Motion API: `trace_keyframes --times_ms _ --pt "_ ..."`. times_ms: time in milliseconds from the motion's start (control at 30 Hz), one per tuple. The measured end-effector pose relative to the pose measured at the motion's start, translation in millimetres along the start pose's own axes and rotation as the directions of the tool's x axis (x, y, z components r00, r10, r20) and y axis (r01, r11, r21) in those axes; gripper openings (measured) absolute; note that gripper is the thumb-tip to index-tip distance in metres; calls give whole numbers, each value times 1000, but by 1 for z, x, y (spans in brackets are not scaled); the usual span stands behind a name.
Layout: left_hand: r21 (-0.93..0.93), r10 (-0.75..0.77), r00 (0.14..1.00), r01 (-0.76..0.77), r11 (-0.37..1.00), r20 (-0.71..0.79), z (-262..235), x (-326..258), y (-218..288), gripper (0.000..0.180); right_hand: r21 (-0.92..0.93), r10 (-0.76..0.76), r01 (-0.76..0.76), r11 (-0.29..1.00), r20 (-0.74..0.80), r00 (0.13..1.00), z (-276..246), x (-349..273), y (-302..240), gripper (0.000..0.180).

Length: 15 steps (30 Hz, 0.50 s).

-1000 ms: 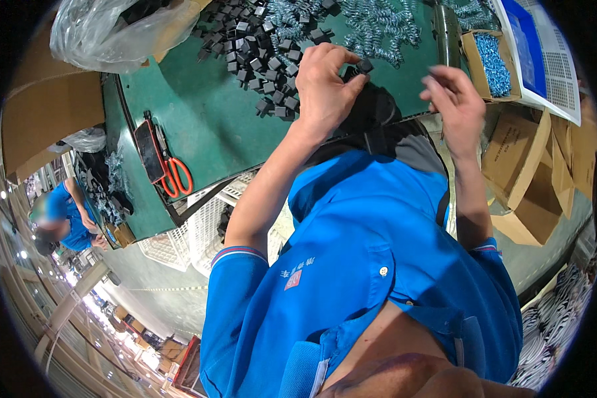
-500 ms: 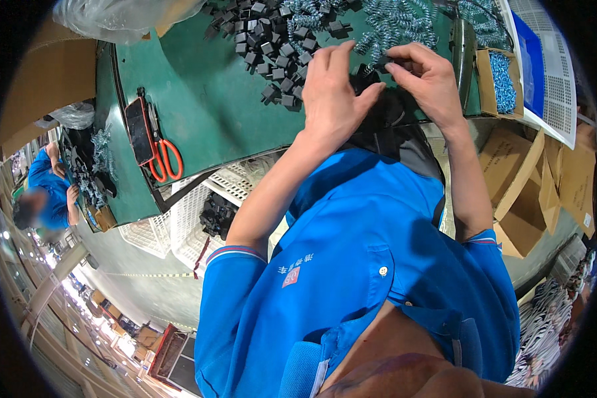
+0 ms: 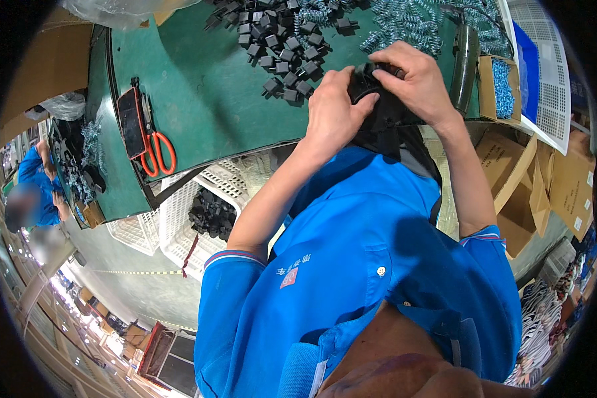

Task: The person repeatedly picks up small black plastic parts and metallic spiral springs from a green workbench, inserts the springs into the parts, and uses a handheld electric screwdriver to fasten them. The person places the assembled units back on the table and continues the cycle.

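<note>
My left hand [image 3: 335,111] is closed on the near left side of a black plastic part [image 3: 363,81], its thumb lying along the edge. My right hand [image 3: 419,81] bends over the same part from the right, fingertips and thumb pressed together at its upper end. Whether a smaller piece is pinched there is hidden by the fingers. Below the hands, dark material [image 3: 395,126] lies over my lap at the table edge. Left of my hands is a heap of small black plastic blocks [image 3: 288,56]; beyond them lie tangled metal coil springs [image 3: 408,23].
Orange-handled scissors [image 3: 158,152] and a dark phone [image 3: 132,123] lie on the green table [image 3: 205,113]. At right are a dark cylinder [image 3: 465,69], a carton of small blue parts [image 3: 503,86] and a white tray [image 3: 550,73]. A white crate [image 3: 179,232] stands below; another person [image 3: 36,189] works far left.
My right hand has come away from the springs and closed in on the black part beside my left hand. The left hand stays at the part. The whole view has shifted slightly.
</note>
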<state>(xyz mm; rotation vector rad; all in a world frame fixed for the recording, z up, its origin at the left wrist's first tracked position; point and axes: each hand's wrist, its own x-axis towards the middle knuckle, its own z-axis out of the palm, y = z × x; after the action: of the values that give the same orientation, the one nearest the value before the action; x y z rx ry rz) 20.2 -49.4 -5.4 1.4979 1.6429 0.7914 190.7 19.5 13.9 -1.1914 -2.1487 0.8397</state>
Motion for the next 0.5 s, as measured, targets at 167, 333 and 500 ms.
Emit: trace_keyframes --times_ms 167,333,500 --pt "-631 -273 942 334 700 195 -5 5 -6 54 105 48 -31 994 -154 987 20 -16 -3 27" --pt "-781 -261 825 561 273 501 -17 -2 -4 39 226 59 12 974 -301 952 19 -25 -12 27" --pt "-846 -150 859 510 154 490 0 -27 -10 32 441 178 -46 896 -264 948 11 -37 -33 28"
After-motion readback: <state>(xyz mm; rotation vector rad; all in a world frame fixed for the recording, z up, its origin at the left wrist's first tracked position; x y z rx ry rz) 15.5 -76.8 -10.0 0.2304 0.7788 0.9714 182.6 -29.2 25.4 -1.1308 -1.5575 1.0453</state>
